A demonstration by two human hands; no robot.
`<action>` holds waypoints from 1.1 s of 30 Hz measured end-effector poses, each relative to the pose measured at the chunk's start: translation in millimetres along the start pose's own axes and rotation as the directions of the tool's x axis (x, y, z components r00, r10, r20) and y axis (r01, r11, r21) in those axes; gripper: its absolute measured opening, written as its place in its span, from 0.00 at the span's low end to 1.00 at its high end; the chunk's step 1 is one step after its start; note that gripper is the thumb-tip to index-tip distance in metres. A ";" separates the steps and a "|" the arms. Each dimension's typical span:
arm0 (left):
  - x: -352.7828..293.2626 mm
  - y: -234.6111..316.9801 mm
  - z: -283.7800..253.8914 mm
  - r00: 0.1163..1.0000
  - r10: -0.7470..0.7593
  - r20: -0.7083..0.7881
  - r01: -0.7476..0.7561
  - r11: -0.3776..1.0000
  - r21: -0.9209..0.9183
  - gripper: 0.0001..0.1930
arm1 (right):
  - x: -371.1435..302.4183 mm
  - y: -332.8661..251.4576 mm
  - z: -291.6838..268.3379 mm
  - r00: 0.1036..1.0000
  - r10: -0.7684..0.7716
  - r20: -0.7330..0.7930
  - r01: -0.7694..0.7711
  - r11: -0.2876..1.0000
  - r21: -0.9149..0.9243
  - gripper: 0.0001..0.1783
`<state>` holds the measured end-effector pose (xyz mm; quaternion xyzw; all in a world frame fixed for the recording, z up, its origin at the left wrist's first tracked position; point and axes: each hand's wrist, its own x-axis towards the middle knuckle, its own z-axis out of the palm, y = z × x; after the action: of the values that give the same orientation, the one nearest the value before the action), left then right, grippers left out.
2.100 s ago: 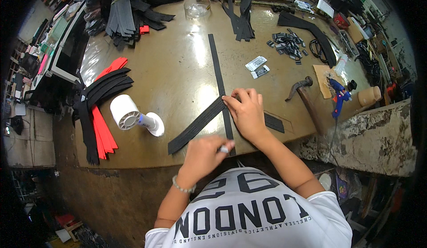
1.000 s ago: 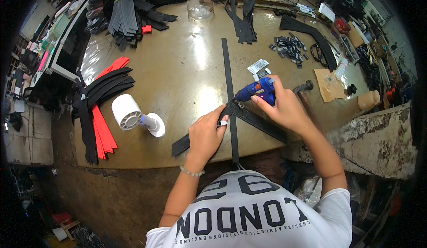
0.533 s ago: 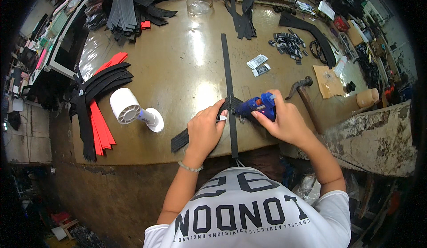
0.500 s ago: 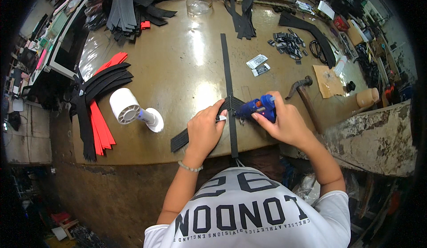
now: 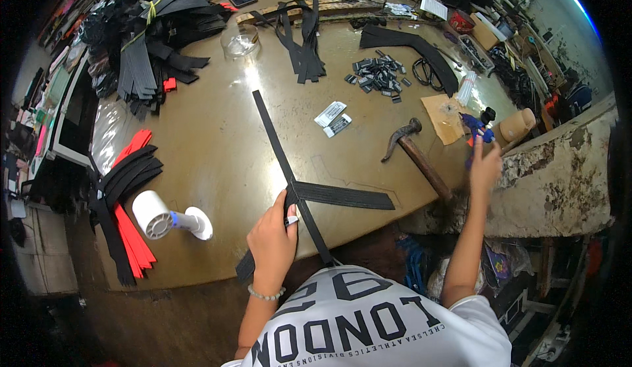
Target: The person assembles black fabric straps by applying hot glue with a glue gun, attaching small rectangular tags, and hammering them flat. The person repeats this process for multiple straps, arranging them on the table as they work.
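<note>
Now, wide black strip [image 5: 345, 196] meets narrow black strip [image 5: 270, 127] on table [image 5: 224, 136], near its front edge. Left hand [image 5: 271, 238] lies over strips just below joint, fingers together; whether gripping or only pressing, cannot tell. Small pale object [image 5: 291, 221] shows by thumb. Right hand [image 5: 486, 166] reaches to blue glue gun [image 5: 475, 127], near brown sheet [image 5: 441, 119]; blurred, so closed or loose, cannot tell. Advice: hold joint flat and steady, avoid sliding strips, keep gun's nozzle off skin.
</note>
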<state>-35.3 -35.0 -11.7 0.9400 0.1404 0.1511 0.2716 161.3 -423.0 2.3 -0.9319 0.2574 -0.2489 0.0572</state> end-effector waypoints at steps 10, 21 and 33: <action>6.1 -3.3 -2.5 0.998 0.005 0.057 -0.005 1.000 -0.013 0.17 | 26.4 -135.2 83.1 0.579 -0.793 0.187 0.441 0.497 0.747 0.13; 2.6 -3.8 0.4 0.996 0.077 -0.037 -0.080 0.993 -0.089 0.14 | -11.0 -138.8 20.3 0.595 -0.749 0.293 -0.285 0.145 0.948 0.12; -4.3 17.3 -11.8 0.929 -0.178 0.325 0.366 0.581 -0.727 0.12 | -206.8 -130.2 -58.7 0.399 -0.849 0.345 -0.397 0.179 0.900 0.14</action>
<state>-40.3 -45.0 6.4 0.7074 0.1741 0.0494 0.6833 37.3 -204.5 -5.9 -0.6770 -0.2175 0.1657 0.6834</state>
